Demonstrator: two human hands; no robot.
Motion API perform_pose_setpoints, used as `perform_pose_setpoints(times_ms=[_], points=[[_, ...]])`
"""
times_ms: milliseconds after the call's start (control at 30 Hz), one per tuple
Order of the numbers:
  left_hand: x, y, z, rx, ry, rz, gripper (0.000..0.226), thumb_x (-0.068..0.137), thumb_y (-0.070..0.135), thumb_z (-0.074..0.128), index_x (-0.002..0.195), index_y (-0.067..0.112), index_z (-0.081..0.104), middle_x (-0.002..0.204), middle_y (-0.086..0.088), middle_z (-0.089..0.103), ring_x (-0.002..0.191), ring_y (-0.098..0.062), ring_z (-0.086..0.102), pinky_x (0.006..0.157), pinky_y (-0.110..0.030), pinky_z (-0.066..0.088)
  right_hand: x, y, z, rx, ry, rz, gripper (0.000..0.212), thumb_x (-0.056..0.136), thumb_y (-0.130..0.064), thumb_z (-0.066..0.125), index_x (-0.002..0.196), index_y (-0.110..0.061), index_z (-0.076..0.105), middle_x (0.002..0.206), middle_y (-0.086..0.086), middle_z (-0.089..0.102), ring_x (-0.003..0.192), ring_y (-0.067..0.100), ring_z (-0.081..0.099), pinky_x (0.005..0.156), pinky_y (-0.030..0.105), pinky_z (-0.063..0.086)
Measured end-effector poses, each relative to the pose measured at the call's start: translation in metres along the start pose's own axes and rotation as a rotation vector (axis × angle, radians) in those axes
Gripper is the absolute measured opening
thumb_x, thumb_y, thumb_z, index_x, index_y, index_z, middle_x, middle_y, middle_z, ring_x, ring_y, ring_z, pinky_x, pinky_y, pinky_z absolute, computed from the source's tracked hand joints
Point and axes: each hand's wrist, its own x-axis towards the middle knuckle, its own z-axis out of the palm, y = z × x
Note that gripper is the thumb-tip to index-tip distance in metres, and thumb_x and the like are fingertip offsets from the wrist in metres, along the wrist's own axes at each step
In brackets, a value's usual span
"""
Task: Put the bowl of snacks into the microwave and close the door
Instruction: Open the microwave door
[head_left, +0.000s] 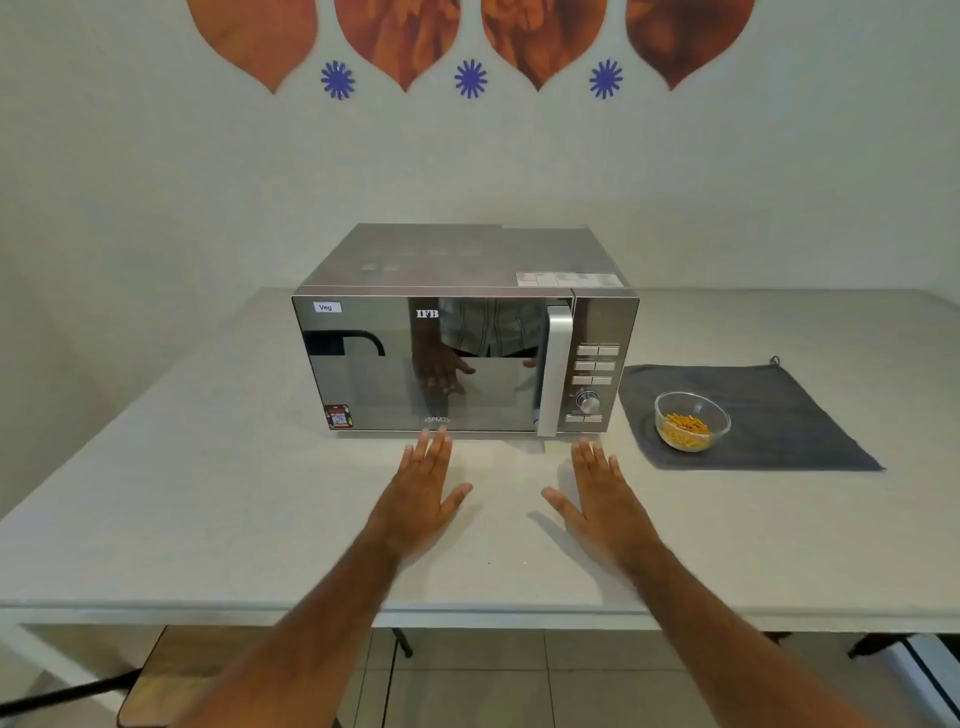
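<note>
Empty grips: left hand (422, 486), right hand (598, 496) flat (palms down).

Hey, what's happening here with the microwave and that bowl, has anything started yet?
Nothing is being handled yet. A person's left hand and right hand are held open and flat over the table, empty, just in front of the microwave. Its door is shut. The glass bowl of snacks sits untouched on a dark cloth to the right of the microwave.
</note>
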Motion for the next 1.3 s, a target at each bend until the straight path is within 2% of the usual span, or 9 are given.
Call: perform_pose_setpoints(times_ms=[167, 500, 633, 700, 800, 933, 1033, 1200, 1300], points=[[-0.005, -0.001, 0.016, 0.018, -0.160, -0.065, 0.085, 0.110, 0.062, 0.029, 0.172, 0.012, 0.001, 0.182, -0.005, -0.005, 0.167, -0.025, -0.010, 0.132, -0.037, -0.004, -0.009, 0.005, 0.018, 0.031, -0.055, 0.039, 0.099, 0.095, -0.078, 0.020, 0.165, -0.010, -0.001, 0.175, 0.008, -0.005, 0.161, 0.024, -0.009, 0.130, 0.038, -0.003], [-0.005, -0.009, 0.025, 0.025, -0.198, -0.095, 0.084, 0.110, 0.063, 0.024, 0.172, 0.010, 0.003, 0.182, -0.006, 0.000, 0.168, -0.023, -0.003, 0.136, -0.039, 0.001, -0.010, 0.012, 0.027, 0.054, -0.073, 0.003, 0.096, 0.094, -0.076, 0.010, 0.165, -0.012, 0.000, 0.175, 0.004, -0.002, 0.161, 0.018, -0.004, 0.131, 0.035, -0.002], [-0.003, -0.010, 0.026, 0.007, -0.206, -0.122, 0.084, 0.110, 0.064, 0.023, 0.172, 0.011, 0.006, 0.182, -0.005, 0.004, 0.168, -0.022, 0.001, 0.135, -0.038, 0.004, -0.009, 0.013, 0.024, 0.268, 0.000, 0.052, 0.070, 0.105, -0.056, 0.039, 0.161, -0.016, 0.029, 0.170, 0.005, 0.027, 0.159, 0.022, 0.019, 0.130, 0.035, 0.008], [-0.001, -0.006, 0.020, -0.041, -0.175, -0.189, 0.080, 0.109, 0.066, 0.025, 0.173, 0.018, 0.014, 0.181, -0.003, 0.014, 0.167, -0.027, 0.010, 0.132, -0.041, 0.017, -0.004, 0.012, 0.017, 0.393, 0.050, 0.097, 0.051, 0.105, -0.045, 0.049, 0.150, -0.021, 0.046, 0.159, 0.002, 0.048, 0.150, 0.024, 0.038, 0.126, 0.033, 0.018], [0.008, 0.008, 0.009, -0.072, -0.048, -0.231, 0.066, 0.110, 0.062, 0.031, 0.166, 0.027, 0.038, 0.171, -0.002, 0.043, 0.159, -0.029, 0.037, 0.125, -0.044, 0.036, 0.008, 0.007, 0.001, 0.562, 0.115, 0.163, 0.037, 0.104, -0.035, 0.058, 0.139, -0.024, 0.059, 0.143, -0.003, 0.062, 0.133, 0.020, 0.057, 0.116, 0.037, 0.042], [0.035, 0.038, -0.010, -0.288, 0.110, -0.231, 0.043, 0.113, 0.048, 0.042, 0.145, 0.026, 0.062, 0.143, 0.000, 0.071, 0.128, -0.023, 0.067, 0.106, -0.037, 0.052, 0.029, -0.003, -0.026, 0.755, 0.222, 0.207, 0.026, 0.100, -0.029, 0.066, 0.124, -0.019, 0.067, 0.120, -0.002, 0.071, 0.112, 0.019, 0.067, 0.095, 0.031, 0.054], [0.055, 0.064, -0.025, -0.440, 0.126, -0.135, 0.036, 0.113, 0.040, 0.047, 0.139, 0.023, 0.064, 0.135, -0.003, 0.073, 0.112, -0.017, 0.069, 0.093, -0.032, 0.055, 0.044, -0.011, -0.045, 0.787, 0.299, 0.207, 0.029, 0.098, -0.027, 0.068, 0.124, -0.015, 0.067, 0.113, 0.000, 0.072, 0.103, 0.018, 0.069, 0.092, 0.034, 0.056], [0.092, 0.102, -0.042, -0.510, 0.101, -0.061, 0.042, 0.112, 0.044, 0.048, 0.147, 0.023, 0.052, 0.146, -0.002, 0.064, 0.126, -0.021, 0.067, 0.096, -0.034, 0.055, 0.063, -0.018, -0.060, 0.754, 0.260, 0.178, 0.040, 0.102, -0.034, 0.063, 0.138, -0.016, 0.059, 0.129, 0.000, 0.065, 0.112, 0.017, 0.064, 0.099, 0.033, 0.053], [0.110, 0.116, -0.051, -0.491, 0.179, -0.040, 0.038, 0.112, 0.044, 0.048, 0.144, 0.024, 0.052, 0.141, -0.001, 0.065, 0.120, -0.019, 0.068, 0.094, -0.031, 0.055, 0.072, -0.022, -0.063, 0.772, 0.214, 0.153, 0.042, 0.102, -0.038, 0.060, 0.139, -0.018, 0.058, 0.136, 0.003, 0.065, 0.118, 0.020, 0.064, 0.105, 0.038, 0.054]])
